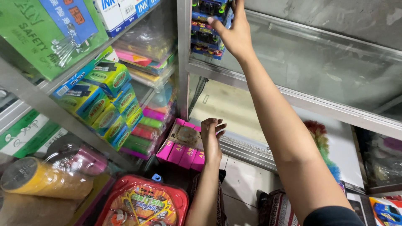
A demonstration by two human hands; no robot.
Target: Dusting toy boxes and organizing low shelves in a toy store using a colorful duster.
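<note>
A shop display cabinet was seen from above, glass-fronted and framed in metal. The right hand [234,31] was raised to an upper shelf, its fingers laid against a stack of dark blue toy packs [205,31]; whether the packs were gripped could not be told. Lower down, the left hand [210,134] was curled loosely at the edge of a pink box [179,151], touching it near a round item on top. To the left, green and yellow boxes [106,104] were stacked on a shelf. A red toy case [144,203] lay below, and a yellow tape roll [42,180] beside it.
</note>
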